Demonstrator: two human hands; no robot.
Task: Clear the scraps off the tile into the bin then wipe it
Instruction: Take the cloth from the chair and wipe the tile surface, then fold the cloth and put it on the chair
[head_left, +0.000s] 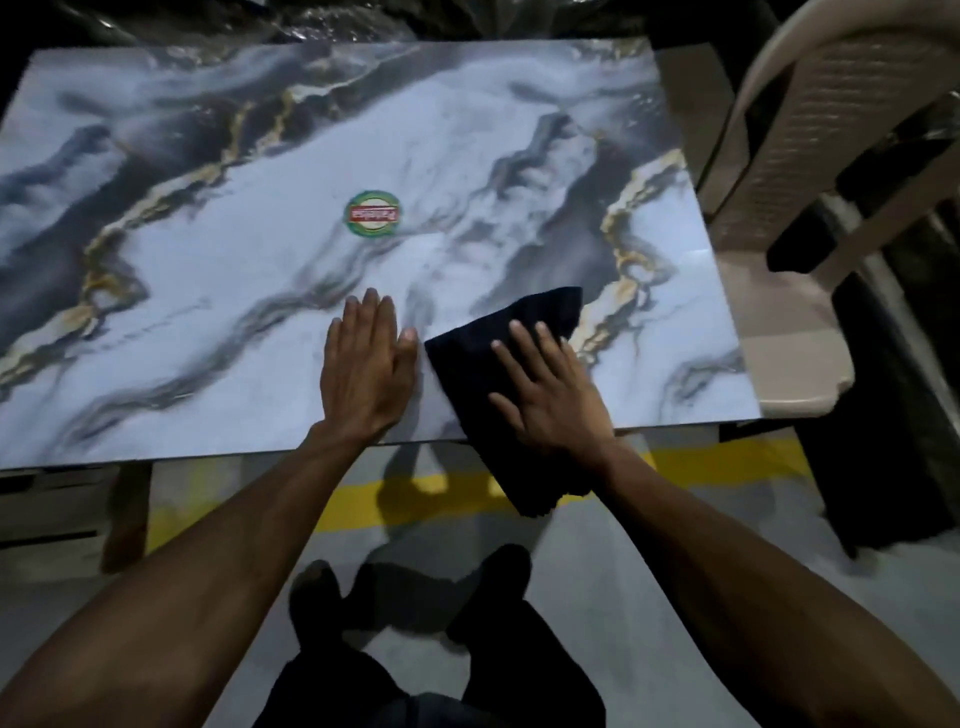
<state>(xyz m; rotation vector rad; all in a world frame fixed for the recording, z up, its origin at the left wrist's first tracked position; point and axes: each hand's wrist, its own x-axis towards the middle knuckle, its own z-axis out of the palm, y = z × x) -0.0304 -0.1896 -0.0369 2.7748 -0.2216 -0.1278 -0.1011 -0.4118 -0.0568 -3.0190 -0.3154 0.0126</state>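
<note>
Floor (597, 587): grey, glossy, crossed by a yellow stripe (727, 460) under the tile's near edge. The person's dark shoes (317, 597) stand on it, nearest the camera.

Left hand (366, 371): flat, palm down on the tile near its near edge, fingers straight and close together; holds nothing.

Right hand (553, 387): flat, fingers spread and straight, pressing on the cloth; no grip round it.

Cloth (467, 374): dark, folded. Most of it lies on the tile just right of the left hand; its near corner hangs over the tile's near edge.

Tile (208, 291): large slab, white and grey marble pattern with dark and gold veins, lying flat. No scraps to be seen on the surface.

Sticker (373, 213): round, green rim, red band, near the tile's middle, beyond the left hand. Lettering too blurred to read.

Chair (810, 156): beige plastic, just beside the tile's right edge.

Plastic sheet (291, 21): dark, shiny, beyond the tile's far edge.
</note>
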